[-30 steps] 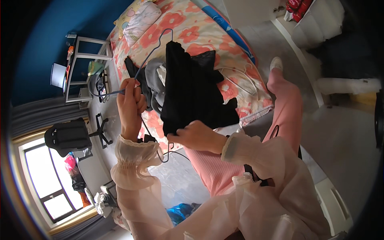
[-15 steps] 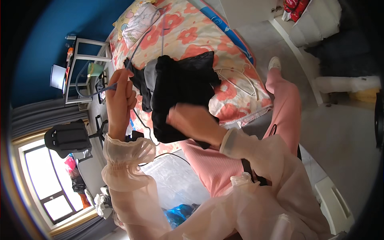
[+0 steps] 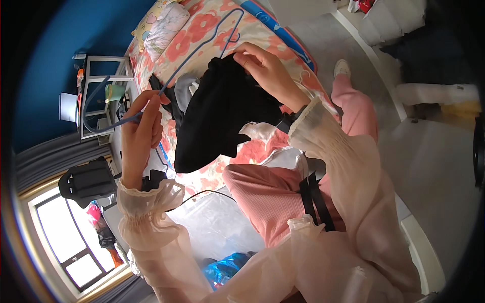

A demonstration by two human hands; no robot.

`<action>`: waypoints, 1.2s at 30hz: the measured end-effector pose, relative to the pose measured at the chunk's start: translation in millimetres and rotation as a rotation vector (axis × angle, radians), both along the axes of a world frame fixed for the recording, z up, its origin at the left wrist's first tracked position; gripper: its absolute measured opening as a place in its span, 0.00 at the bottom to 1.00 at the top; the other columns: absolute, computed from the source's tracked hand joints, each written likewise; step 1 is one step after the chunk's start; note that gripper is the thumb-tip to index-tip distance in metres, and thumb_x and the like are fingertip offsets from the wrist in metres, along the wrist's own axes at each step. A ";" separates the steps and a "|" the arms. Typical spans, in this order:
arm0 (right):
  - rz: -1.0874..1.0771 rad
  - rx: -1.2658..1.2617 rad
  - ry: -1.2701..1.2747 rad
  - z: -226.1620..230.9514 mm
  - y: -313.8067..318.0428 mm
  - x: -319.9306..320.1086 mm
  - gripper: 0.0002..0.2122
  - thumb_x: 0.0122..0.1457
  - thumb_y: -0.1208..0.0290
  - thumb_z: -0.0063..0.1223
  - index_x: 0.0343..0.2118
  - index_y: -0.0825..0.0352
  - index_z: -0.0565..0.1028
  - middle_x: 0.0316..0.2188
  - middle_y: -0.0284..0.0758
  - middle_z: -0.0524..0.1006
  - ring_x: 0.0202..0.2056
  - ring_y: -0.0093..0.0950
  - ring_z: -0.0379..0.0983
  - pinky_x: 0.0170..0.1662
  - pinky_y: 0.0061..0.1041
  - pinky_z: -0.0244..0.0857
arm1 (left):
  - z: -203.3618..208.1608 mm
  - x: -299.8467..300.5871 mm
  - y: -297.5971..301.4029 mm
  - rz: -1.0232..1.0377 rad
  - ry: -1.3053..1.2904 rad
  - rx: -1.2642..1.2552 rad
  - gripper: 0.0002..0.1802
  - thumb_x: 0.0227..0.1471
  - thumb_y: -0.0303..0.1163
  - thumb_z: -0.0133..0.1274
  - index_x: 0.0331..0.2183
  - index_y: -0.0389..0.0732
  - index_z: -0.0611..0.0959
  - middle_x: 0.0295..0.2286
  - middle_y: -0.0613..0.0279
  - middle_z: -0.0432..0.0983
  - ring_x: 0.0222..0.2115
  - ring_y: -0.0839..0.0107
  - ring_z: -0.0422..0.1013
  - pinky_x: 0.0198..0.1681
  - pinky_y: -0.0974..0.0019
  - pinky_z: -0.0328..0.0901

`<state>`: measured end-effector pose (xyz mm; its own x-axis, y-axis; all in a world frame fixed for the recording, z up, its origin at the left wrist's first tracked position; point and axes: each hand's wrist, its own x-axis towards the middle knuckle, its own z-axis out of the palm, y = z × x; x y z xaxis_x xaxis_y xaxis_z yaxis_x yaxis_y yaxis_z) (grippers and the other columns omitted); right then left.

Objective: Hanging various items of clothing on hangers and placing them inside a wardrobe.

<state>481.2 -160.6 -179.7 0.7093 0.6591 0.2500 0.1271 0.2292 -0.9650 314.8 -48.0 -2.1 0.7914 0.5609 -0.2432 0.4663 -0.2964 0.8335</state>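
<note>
My left hand (image 3: 143, 121) is closed around a thin blue-grey clothes hanger (image 3: 186, 59), whose curved hook loops out to the left. The hanger's far end reaches up over the bed. A black garment (image 3: 212, 113) hangs in front of me, its top edge against the hanger's lower bar. At that edge my right hand (image 3: 265, 70) pinches the cloth between thumb and fingers. Part of the bar is hidden by the cloth. Behind it a grey garment (image 3: 187, 88) and more dark cloth lie on the bed.
The bed has a floral sheet (image 3: 202, 25) and pillows (image 3: 166, 30) at its far end. A pale hanger (image 3: 304, 76) lies near my right wrist. To the left stand a white-framed desk (image 3: 108, 59) and a dark chair (image 3: 86, 181). A blue plastic bag (image 3: 225, 267) sits low down.
My right hand has moved from the garment's lower part up to its top edge by the hanger. The hanger's far end has swung right, and the garment hangs more spread out.
</note>
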 end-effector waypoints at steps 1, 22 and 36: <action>-0.013 0.031 0.028 -3.2 0.9 1.8 0.09 0.55 0.64 0.48 0.32 0.65 0.70 0.16 0.31 0.68 0.19 0.20 0.60 0.27 0.22 0.56 | -0.4 1.0 -0.9 -0.004 0.007 0.007 0.11 0.57 0.35 0.41 0.33 0.38 0.73 0.09 0.77 0.48 0.08 0.89 0.42 0.10 0.79 0.37; 0.080 -0.516 1.700 -235.6 -39.1 -77.6 0.25 0.52 0.50 0.45 0.48 0.61 0.58 0.39 0.46 0.69 0.34 0.38 0.71 0.39 0.38 0.67 | 136.0 -79.9 17.6 0.040 -0.050 0.530 0.20 0.53 0.41 0.47 0.36 0.31 0.73 0.12 0.76 0.55 0.09 0.90 0.44 0.10 0.78 0.37; 0.422 0.529 1.702 -263.5 -61.9 -8.5 0.07 0.50 0.68 0.45 0.32 0.62 0.71 0.30 0.32 0.73 0.36 0.26 0.68 0.42 0.29 0.61 | 182.9 -123.2 18.6 -0.019 0.203 0.343 0.18 0.55 0.39 0.43 0.41 0.34 0.72 0.14 0.74 0.58 0.09 0.91 0.46 0.11 0.80 0.38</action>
<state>472.7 -222.5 -443.1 0.2129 0.9408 -0.2639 -0.9403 0.2707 0.2065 191.7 -29.4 180.8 0.7575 0.6224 -0.1971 0.6031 -0.5517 0.5760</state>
